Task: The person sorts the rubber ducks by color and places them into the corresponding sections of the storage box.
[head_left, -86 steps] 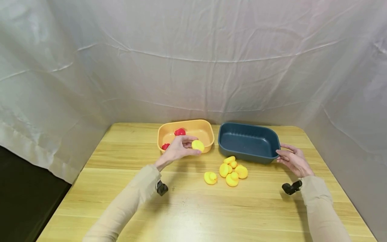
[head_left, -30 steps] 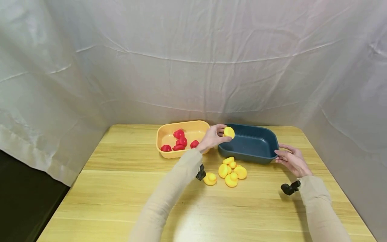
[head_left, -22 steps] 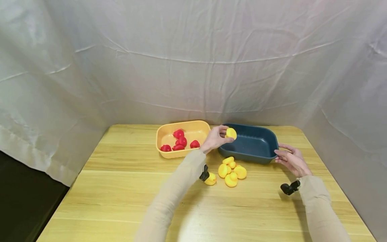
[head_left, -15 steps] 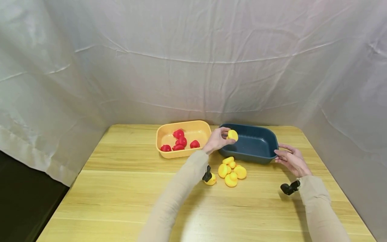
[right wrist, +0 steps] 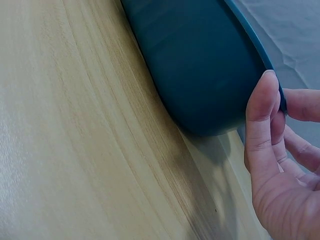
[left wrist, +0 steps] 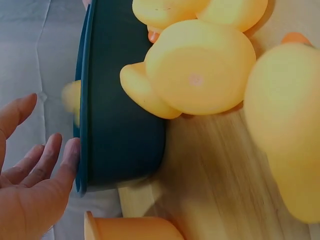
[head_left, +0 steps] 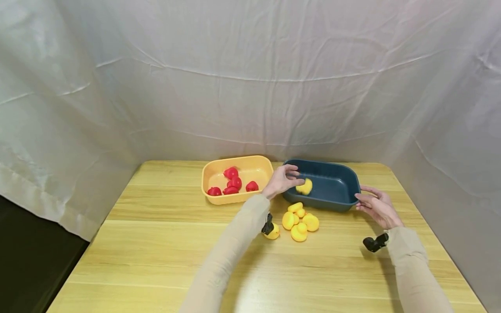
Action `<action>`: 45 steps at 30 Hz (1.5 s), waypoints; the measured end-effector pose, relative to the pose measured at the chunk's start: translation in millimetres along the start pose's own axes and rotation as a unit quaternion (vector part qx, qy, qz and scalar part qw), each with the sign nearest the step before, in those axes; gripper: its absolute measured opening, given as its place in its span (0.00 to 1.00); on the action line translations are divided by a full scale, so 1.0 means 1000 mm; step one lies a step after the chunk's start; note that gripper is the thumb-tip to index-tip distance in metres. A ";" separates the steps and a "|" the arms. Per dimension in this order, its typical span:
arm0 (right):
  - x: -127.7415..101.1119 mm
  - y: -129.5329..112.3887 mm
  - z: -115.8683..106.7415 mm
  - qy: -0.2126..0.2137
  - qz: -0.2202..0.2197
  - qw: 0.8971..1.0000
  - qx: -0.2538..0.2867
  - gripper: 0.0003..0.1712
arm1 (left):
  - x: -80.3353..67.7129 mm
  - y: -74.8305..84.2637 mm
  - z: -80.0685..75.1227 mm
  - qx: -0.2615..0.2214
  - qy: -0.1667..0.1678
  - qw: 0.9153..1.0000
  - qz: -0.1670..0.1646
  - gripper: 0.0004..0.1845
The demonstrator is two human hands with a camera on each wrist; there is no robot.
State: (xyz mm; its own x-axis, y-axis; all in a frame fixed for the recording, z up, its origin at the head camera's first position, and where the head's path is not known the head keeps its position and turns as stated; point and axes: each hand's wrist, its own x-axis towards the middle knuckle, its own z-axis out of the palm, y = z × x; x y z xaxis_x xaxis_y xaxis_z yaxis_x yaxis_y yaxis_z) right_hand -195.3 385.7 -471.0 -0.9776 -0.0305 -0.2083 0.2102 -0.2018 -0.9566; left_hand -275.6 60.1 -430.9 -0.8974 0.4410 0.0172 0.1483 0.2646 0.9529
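Observation:
My left hand [head_left: 281, 180] is over the left end of a dark blue plastic bin [head_left: 330, 184], its fingers spread and parted. Just off its fingertips a yellow rubber duck [head_left: 304, 187], blurred by motion, drops inside the bin. The left wrist view shows only a blurred yellow edge of that duck [left wrist: 72, 100] past the rim. At the bin's right end my right hand [head_left: 379, 209] pinches the rim between thumb and fingers, plainest in the right wrist view, where the thumb [right wrist: 262, 102] presses the outer wall.
Several yellow rubber ducks [head_left: 299, 232] lie in front of the blue bin; one duck [head_left: 272, 232] sits partly behind the left wrist camera. Left of the blue bin stands an orange-yellow bin [head_left: 258, 164] holding several red toys [head_left: 234, 182]. A pale curtain [head_left: 250, 87] hangs behind the table.
My left hand carried the duck rightward from over the orange-yellow bin to the blue bin and has let it go. My right hand has stayed on the blue bin's rim.

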 end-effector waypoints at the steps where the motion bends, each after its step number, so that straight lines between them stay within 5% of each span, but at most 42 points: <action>1: 0.000 0.000 0.000 0.000 0.000 1.000 0.000 0.24 | -0.001 0.001 -0.001 -0.006 -0.002 1.000 0.001 0.30; 12: 0.000 -0.001 -0.001 0.001 0.005 1.000 -0.003 0.25 | -0.004 0.003 -0.007 -0.012 -0.002 1.000 -0.018 0.27; 26: 0.000 -0.002 0.000 -0.001 0.004 1.000 0.001 0.24 | -0.023 0.002 -0.019 0.007 -0.048 0.998 0.046 0.24; 33: 0.001 -0.001 -0.001 -0.004 0.004 1.000 0.001 0.25 | -0.035 -0.003 -0.027 0.031 -0.063 0.996 0.046 0.23; 45: 0.001 0.000 -0.001 -0.001 0.004 1.000 0.002 0.24 | -0.058 -0.020 -0.040 -0.001 -0.084 0.995 0.051 0.23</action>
State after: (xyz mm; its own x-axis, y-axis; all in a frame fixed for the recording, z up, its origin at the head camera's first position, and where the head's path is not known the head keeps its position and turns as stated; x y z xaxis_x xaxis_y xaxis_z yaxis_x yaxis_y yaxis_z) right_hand -195.7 386.6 -471.7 -0.9759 -0.0345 -0.2153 0.2178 -0.2048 -0.9543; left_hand -242.8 -5.2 -438.4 -0.7956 0.6024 0.0636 0.2342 0.2092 0.9494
